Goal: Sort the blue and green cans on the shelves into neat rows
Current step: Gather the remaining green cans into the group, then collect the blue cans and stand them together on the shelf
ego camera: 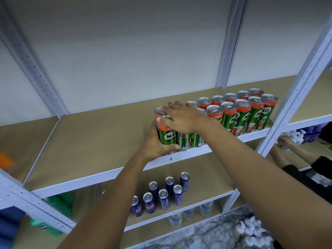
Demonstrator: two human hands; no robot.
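Observation:
Green Milo cans (242, 114) stand in two rows along the right part of the upper shelf (93, 141). My left hand (158, 144) wraps around the lower body of the leftmost front green can (168, 134) at the shelf's front edge. My right hand (181, 117) lies flat, palm down, over the tops of the cans at the left end of the rows. Several blue cans (163, 195) stand in two loose diagonal lines on the shelf below.
White perforated uprights (294, 97) frame the shelves. Water bottles (190, 212) stand on a lower shelf. Another person's hands (285, 141) reach into the shelf bay at right. Green and blue packages (59, 205) sit at lower left.

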